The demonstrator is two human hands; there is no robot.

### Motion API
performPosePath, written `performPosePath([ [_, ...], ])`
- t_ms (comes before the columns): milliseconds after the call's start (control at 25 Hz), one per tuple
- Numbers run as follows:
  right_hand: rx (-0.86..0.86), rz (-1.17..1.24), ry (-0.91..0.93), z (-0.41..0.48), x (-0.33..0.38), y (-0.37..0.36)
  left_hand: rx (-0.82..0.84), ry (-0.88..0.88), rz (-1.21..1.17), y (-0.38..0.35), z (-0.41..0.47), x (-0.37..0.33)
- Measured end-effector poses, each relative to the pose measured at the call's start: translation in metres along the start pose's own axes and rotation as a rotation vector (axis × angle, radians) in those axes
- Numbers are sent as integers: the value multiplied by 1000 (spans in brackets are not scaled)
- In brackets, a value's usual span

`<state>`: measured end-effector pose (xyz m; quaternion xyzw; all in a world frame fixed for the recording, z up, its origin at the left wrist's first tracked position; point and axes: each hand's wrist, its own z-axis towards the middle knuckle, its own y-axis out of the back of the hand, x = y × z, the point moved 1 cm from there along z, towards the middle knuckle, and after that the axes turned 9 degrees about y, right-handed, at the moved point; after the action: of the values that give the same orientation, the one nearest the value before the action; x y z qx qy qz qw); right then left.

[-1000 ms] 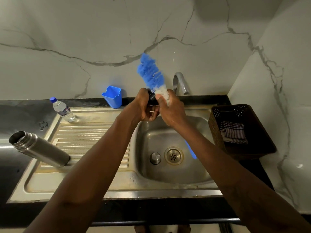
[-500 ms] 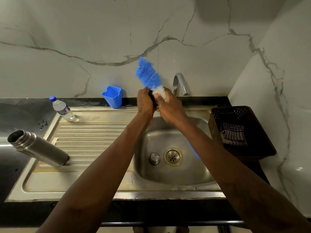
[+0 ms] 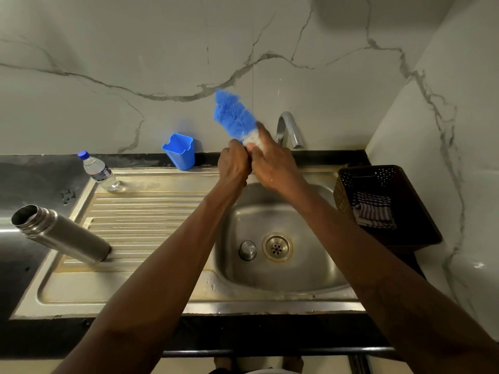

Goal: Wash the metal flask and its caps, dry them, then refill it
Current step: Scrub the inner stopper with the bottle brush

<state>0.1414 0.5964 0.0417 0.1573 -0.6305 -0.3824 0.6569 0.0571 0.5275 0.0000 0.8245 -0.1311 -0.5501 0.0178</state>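
Head view: right hand (image 3: 272, 166) clamped brush (image 3: 233, 116) over sink (image 3: 297, 276), likely for drips; left hand (image 3: 233, 164) curled, contents hidden.

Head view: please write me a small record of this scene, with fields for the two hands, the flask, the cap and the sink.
right hand: grips bottle brush, bristles pointing up
left hand: curled at the brush's white base; what it holds is hidden
metal flask: uncapped, on drainboard
metal cap: lies in sink basin, beside drain
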Motion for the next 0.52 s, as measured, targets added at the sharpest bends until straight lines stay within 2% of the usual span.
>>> performPosePath([
  [80, 13, 15, 61, -12, -5, -10, 108, 147, -357, 3, 1, -10],
  [160, 5, 32, 93, -30, -12, -17, 197, 250, -526, 7, -1, -13],
  [320, -38, -31, 27, -6, -11, -10, 224, 317, -451, 1, -10, -6],
  [520, -44, -9, 111, 3, -5, -13, 275, 394, -519, 8, -5, -19],
])
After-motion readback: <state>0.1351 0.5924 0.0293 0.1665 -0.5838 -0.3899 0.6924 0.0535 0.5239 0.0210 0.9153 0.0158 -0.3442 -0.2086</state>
